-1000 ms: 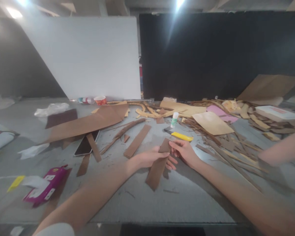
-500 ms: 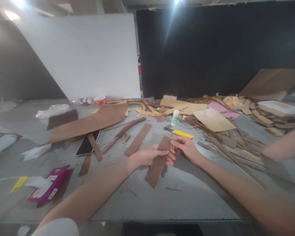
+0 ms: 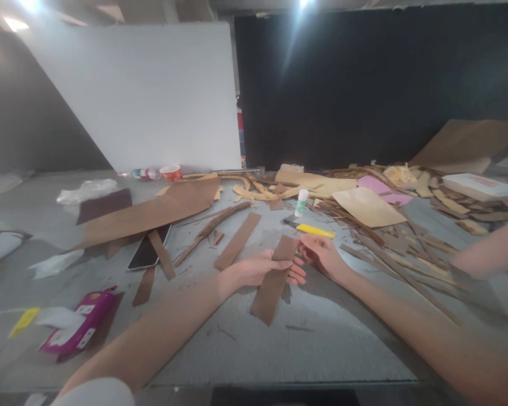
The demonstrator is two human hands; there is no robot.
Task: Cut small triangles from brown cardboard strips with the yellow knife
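My left hand (image 3: 260, 269) grips a long brown cardboard strip (image 3: 273, 287) near its upper end, thumb on top and fingers beneath. The strip slants down toward me above the grey table (image 3: 313, 344). My right hand (image 3: 322, 254) pinches the strip's top right corner with its fingertips. Just beyond my hands lie a yellow utility knife (image 3: 314, 230) and a white glue stick with a green band (image 3: 301, 203).
Another brown strip (image 3: 237, 241) and a large brown sheet (image 3: 152, 211) lie to the left, over a phone (image 3: 146, 254). A pink box (image 3: 78, 328) sits at the near left. Cardboard scraps (image 3: 389, 242) cover the right side, where another person's arm (image 3: 489, 254) reaches in.
The strip and both hands have stayed almost in place, shifting only slightly. My view has tilted a little.
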